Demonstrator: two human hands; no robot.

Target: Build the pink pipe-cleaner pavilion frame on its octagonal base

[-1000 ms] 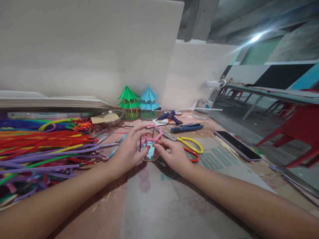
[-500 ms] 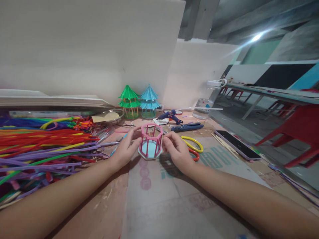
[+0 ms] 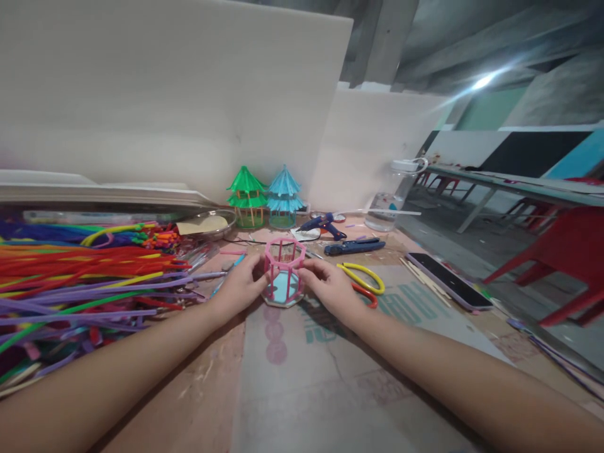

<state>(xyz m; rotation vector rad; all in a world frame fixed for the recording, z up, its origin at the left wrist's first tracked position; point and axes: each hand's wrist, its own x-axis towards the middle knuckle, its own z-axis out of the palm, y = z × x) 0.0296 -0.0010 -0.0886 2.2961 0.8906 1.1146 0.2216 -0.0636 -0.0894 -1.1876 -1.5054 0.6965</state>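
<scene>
A small pink stick frame with a light-blue octagonal base (image 3: 284, 274) stands upright on the table. My left hand (image 3: 240, 286) grips its left side with curled fingers. On the other side my right hand (image 3: 330, 286) pinches the frame between thumb and fingers. Both forearms reach in from the bottom edge. A finished green pagoda model (image 3: 246, 195) and a blue pagoda model (image 3: 284, 195) stand behind, against the white board.
A big heap of coloured pipe cleaners (image 3: 80, 277) fills the left. Yellow and orange scissors (image 3: 361, 277), a blue glue gun (image 3: 323, 223), a dark cutter (image 3: 353, 245) and a phone (image 3: 446, 280) lie to the right. A glass dish (image 3: 207, 223) and a clear jar (image 3: 391, 195) sit farther back. Red chairs (image 3: 566, 251) stand at right.
One second ago my hands were working over the tilted frame; it then stood upright with my hands apart from it. Now both hands have closed on its sides.
</scene>
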